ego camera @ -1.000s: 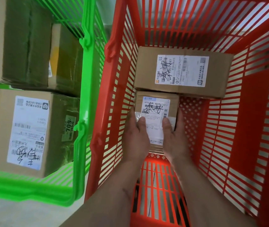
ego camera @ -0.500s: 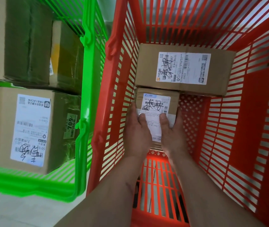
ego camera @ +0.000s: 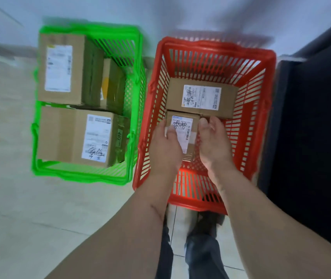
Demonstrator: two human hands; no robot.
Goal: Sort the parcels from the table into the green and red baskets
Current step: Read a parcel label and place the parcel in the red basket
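Observation:
A small brown parcel (ego camera: pixel 187 128) with a white handwritten label lies in the red basket (ego camera: pixel 247 121), against a larger labelled parcel (ego camera: pixel 201 97) behind it. My left hand (ego camera: pixel 165 147) is over the small parcel's left edge, its thumb across the label and its fingers relaxed. To the right of that parcel my right hand (ego camera: pixel 214 144) is off the cardboard, palm turned inward and fingers loosely bent. The green basket (ego camera: pixel 134 77) stands to the left with three brown parcels (ego camera: pixel 76 135) in it.
Both baskets stand on a pale tiled floor (ego camera: pixel 19 208). A dark piece of furniture (ego camera: pixel 311 137) rises right beside the red basket. My legs and shoes (ego camera: pixel 201 238) are in front of the red basket.
The view has pulled up and back, so both whole baskets now show. My right hand has come off the small parcel's side, and both hands have risen above it.

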